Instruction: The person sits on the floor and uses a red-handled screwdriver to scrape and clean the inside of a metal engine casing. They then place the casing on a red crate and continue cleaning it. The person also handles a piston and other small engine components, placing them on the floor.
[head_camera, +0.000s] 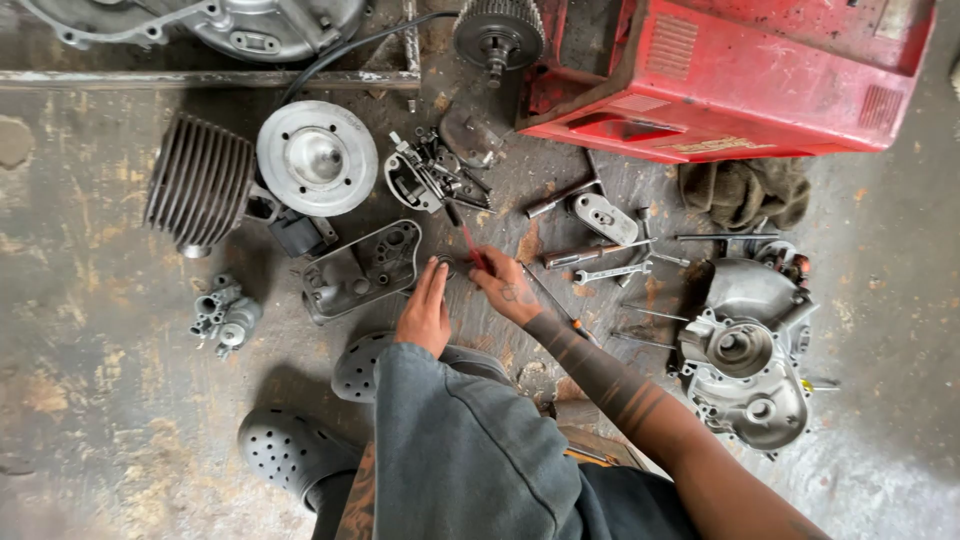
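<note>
I crouch over a stained concrete floor strewn with engine parts. My right hand (505, 285) grips a red-handled screwdriver (463, 235) whose shaft points up toward a heap of small metal parts (432, 175). My left hand (427, 308) rests beside it, fingertips on a small ring-shaped part (446, 265) lying next to a grey metal cover (362, 268). The ring is partly hidden by both hands.
A finned cylinder (200, 183) and round cylinder head (316, 156) lie at left, a carburettor (224, 317) lower left. A crankcase half (748, 355) sits at right, wrenches (612, 272) mid-floor, a rag (745, 190) and red metal box (730, 75) behind. My grey clogs (290, 450) are below.
</note>
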